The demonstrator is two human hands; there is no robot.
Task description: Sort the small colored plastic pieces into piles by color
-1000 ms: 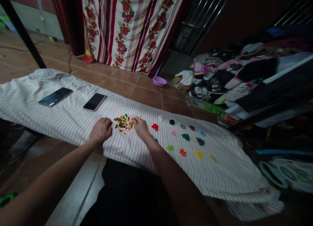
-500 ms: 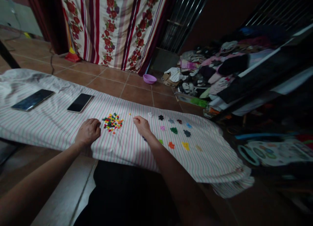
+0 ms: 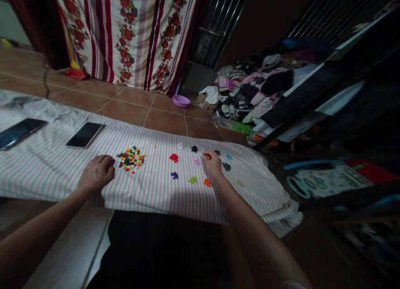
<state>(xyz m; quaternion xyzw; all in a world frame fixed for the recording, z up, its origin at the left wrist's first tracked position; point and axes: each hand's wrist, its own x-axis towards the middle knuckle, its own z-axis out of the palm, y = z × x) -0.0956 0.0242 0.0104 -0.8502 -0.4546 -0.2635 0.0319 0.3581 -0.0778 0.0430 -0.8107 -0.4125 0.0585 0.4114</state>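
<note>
My left hand (image 3: 98,171) rests on the striped cloth with its fingers loosely bent, beside a mixed pile of small coloured pieces (image 3: 131,160). My right hand (image 3: 212,162) is pinched above the sorted clusters; whatever its fingertips hold is too small to make out. Around it lie a pink cluster (image 3: 196,161), a black cluster (image 3: 194,148), a brown cluster (image 3: 216,153) and an orange cluster (image 3: 207,182). Further left are a red cluster (image 3: 174,157), a purple cluster (image 3: 174,175) and a lime green cluster (image 3: 192,180). My right hand and forearm hide several clusters.
Two phones, a nearer phone (image 3: 85,135) and a farther-left phone (image 3: 20,132), lie on the striped cloth (image 3: 150,197). One yellow piece (image 3: 154,146) sits apart from the pile. Beyond the table are a purple basin (image 3: 181,100) and heaped clothes (image 3: 250,85).
My right hand has moved right, from beside the mixed pile to over the sorted clusters, uncovering the red and purple ones. My left hand stays beside the pile. The view has shifted right.
</note>
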